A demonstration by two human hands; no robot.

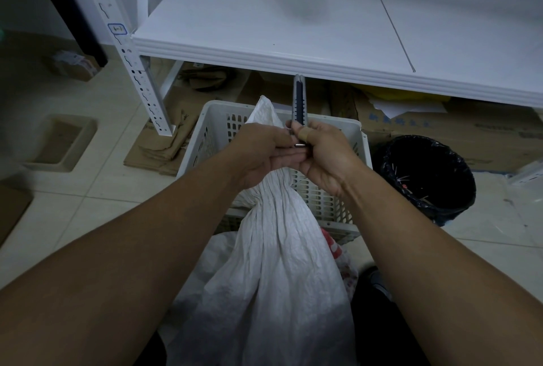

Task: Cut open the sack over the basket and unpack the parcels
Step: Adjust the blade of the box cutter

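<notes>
A white woven sack [276, 271] rises from between my legs, its gathered neck reaching over a white slotted plastic basket [326, 207] on the floor. My left hand [258, 154] is closed around the sack's bunched neck, and the loose top of the sack sticks up behind it. My right hand [320, 154] grips a grey and dark utility knife [299, 101], its body pointing up and away, with a plaster on one finger. The two hands touch at the sack's neck. A blade is not visible. A red and white bag [335, 248] peeks out beside the sack.
A white metal shelf [264, 28] overhangs the basket's far side, with its perforated post [132, 66] at the left. A black-lined waste bin [426, 177] stands right of the basket. Flattened cardboard [164, 142] and boxes [440, 127] lie under the shelf.
</notes>
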